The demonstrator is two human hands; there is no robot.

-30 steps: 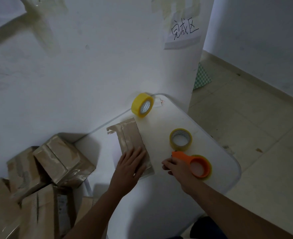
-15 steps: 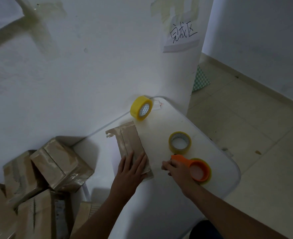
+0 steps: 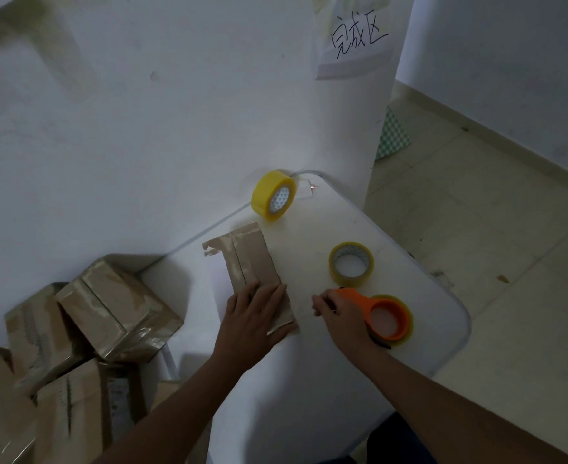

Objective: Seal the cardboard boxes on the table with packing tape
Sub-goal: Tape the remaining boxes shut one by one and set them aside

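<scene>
Cardboard box [image 3: 252, 262] — brown, narrow and long, its top flaps closed along a centre seam, with pale patches where old tape has torn the surface and a ragged flap corner at its far left end. It lies near the middle of the white table [image 3: 309, 396], running away from the viewer. The left hand [image 3: 254, 318] rests flat on its near end, fingers straight and spread. The right hand [image 3: 341, 313] grips the orange tape dispenser [image 3: 381, 316] just right of the box, fingers curled round its handle; the dispenser carries a yellowish roll and sits on the table.

A second, clear-yellow tape roll [image 3: 351, 264] lies flat just beyond the dispenser. A bright yellow roll [image 3: 273, 195] stands on edge at the far corner — against the wall [image 3: 142, 128].

Left of the table, a heap of taped cardboard boxes [image 3: 75, 336] is stacked at odd angles. A handwritten paper sign [image 3: 356, 45] hangs on the wall. The tiled floor [image 3: 493, 229] lies to the right, with a green chequered cloth [image 3: 393, 135] by the wall's corner.
</scene>
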